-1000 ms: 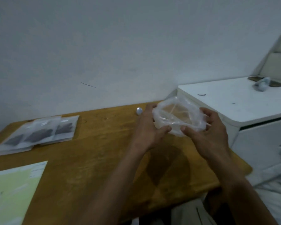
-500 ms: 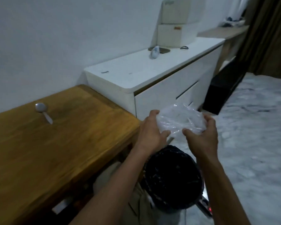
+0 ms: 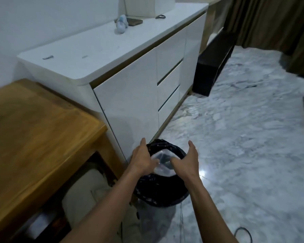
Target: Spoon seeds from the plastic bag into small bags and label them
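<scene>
Head view: crumpled clear plastic bag point(image 3: 162, 163), moved off the wooden counter point(image 3: 39, 130), now sits over the black-lined bin point(image 3: 162, 193), pinched by left hand point(image 3: 141, 159) and right hand point(image 3: 187, 159); spooning looks finished

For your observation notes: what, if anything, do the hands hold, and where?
Both hands, left and right, pinch the crumpled clear plastic bag by its near edge.
</scene>
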A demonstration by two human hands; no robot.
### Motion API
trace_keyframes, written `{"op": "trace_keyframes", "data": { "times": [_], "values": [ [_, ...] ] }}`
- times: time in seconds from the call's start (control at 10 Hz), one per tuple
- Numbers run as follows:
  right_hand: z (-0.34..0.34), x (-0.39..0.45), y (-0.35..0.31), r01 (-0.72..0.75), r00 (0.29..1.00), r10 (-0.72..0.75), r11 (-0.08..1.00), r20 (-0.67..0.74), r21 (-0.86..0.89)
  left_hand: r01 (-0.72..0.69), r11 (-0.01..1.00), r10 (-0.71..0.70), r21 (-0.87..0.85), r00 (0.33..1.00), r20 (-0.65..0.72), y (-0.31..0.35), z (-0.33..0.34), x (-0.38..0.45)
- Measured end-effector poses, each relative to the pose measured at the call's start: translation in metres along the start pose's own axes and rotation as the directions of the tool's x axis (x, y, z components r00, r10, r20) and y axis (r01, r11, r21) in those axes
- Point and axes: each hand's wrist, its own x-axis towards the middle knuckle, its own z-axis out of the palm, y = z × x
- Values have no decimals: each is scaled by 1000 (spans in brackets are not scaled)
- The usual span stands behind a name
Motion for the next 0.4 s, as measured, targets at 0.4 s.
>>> {"op": "trace_keyframes", "data": {
  "times": [0.4],
  "values": [
    [14, 4, -11, -13, 1000, 12, 998, 16, 57, -53, 998, 50, -46, 997, -58, -6, -13, 1]
  ]
}}
